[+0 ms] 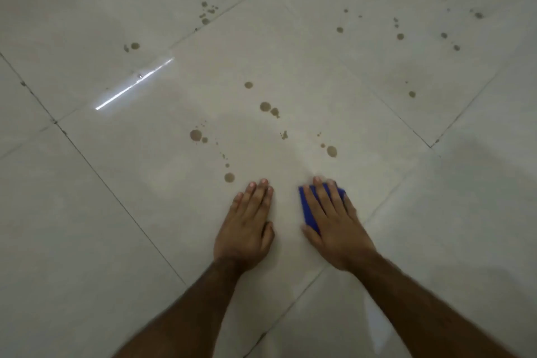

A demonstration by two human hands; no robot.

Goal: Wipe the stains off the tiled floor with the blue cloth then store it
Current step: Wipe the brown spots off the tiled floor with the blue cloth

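Head view: right hand (334, 221) lies flat, pressing the folded blue cloth (308, 206) onto the glossy pale tiled floor (116, 212); left hand (247, 227) rests flat, empty. Wiping step under way. Next: push cloth forward across nearest brown stains (331, 151).

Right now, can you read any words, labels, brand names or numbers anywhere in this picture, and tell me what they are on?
None: no text, label, brand or number shows anywhere.
The blue cloth under the right hand shows plain blue, no tag or print visible.
The tiled floor carries only brown stains and a light glare, no markings.
The left hand rests flat on the floor, bare.
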